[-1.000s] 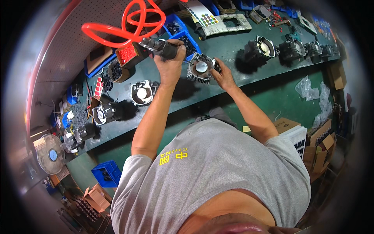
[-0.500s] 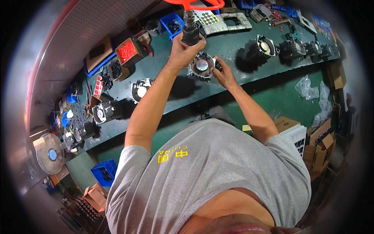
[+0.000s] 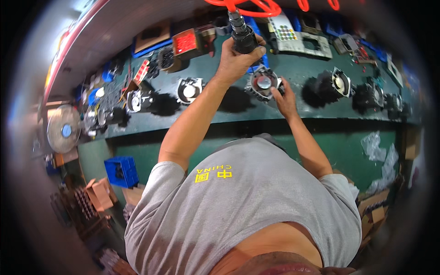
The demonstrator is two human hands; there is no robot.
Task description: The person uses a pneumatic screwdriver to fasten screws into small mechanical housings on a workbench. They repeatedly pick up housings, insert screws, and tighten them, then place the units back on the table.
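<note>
So here the left hand (image 3: pixel 236 62) is raised over the green workbench (image 3: pixel 293 107), with the fingers wrapped tight around a black pneumatic screwdriver (image 3: pixel 242 34). The tool stands roughly upright in the fist, and its upper end connects to a coiled red air hose (image 3: pixel 250 5) running along the top edge of the view. The tool's tip is hidden behind the hand, so can't tell if it touches anything.

Just beside it, the right hand (image 3: pixel 285 98) rests on the bench with its fingers curled loosely against the edge of a round metal lamp housing (image 3: pixel 262 85). It looks more like steadying than a full grip, fingers partly open and touching its right side. That housing sits on the bench right between the two hands, directly below the screwdriver, with its shiny disc facing up.

More of the same kind of housings are spread along the bench: one (image 3: pixel 189 90) to the left of the arm, another (image 3: pixel 139 100) further left, and several dark ones (image 3: pixel 341 82) off to the right. At the back there's a red-topped box (image 3: pixel 185 41) and a grey tray with coloured spots (image 3: pixel 285 33). Down on the floor, left, a blue crate (image 3: pixel 121 170) and a small fan (image 3: pixel 64 130) near the bench end. The grey t-shirt (image 3: pixel 247 206) fills the lower part of the view.
</note>
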